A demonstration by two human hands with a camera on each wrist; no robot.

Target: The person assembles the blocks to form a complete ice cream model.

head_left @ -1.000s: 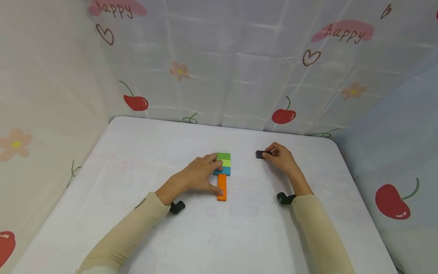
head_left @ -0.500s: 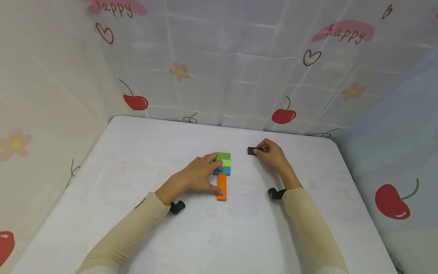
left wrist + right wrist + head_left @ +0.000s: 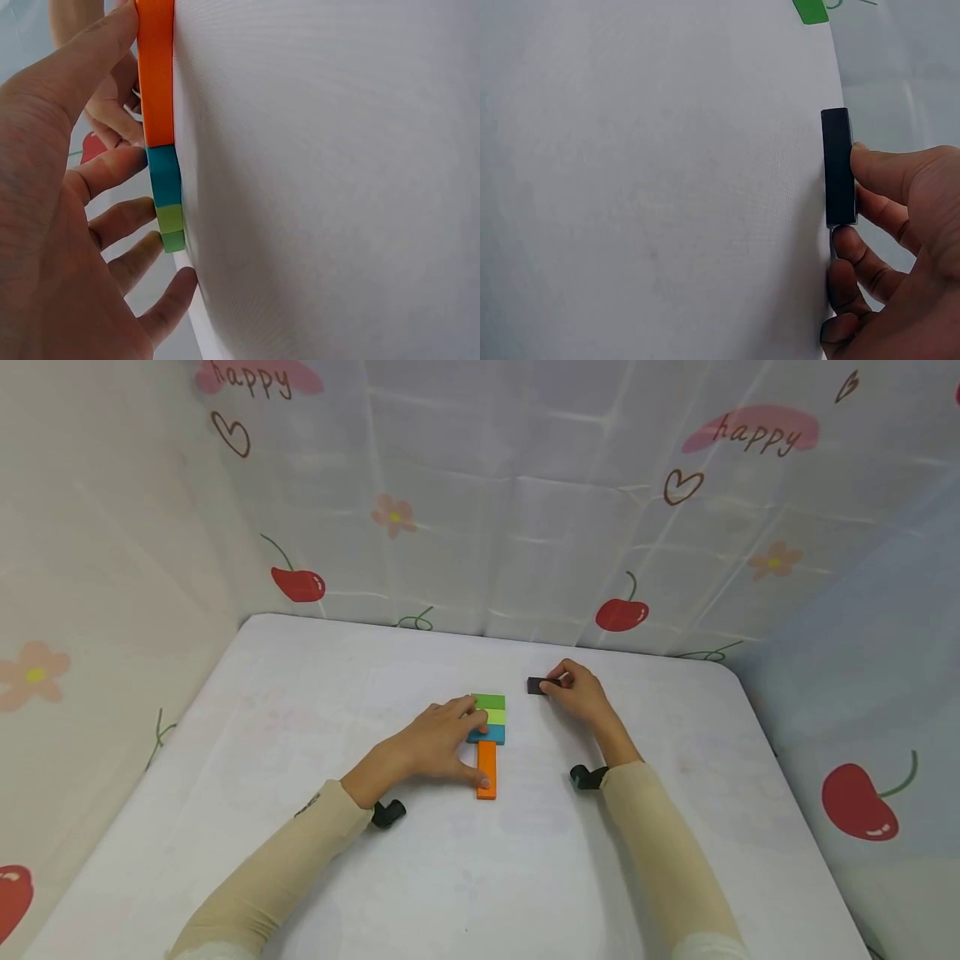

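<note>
My right hand (image 3: 588, 700) pinches a black rectangular block (image 3: 838, 169) between thumb and fingers, right of and slightly beyond the row of coloured blocks. That row lies flat on the table: a green block (image 3: 491, 702) farthest away, a lime block (image 3: 497, 717), then a blue block (image 3: 492, 734), all set crosswise. An orange block (image 3: 487, 760) runs lengthwise from the blue one towards me. My left hand (image 3: 429, 742) spreads along the row's left side. Its thumb rests on the orange block and its extended fingertips touch the sides of the blue, lime and green blocks.
The blocks lie on a white-covered table (image 3: 420, 893) with rounded far corners. A printed curtain (image 3: 510, 560) with cherries and hearts hangs behind it. A black wrist device sticks out below each sleeve, near the table surface.
My right hand has carried the black block leftward and a little farther back, closer to the green block. My left hand and the coloured row have stayed put.
</note>
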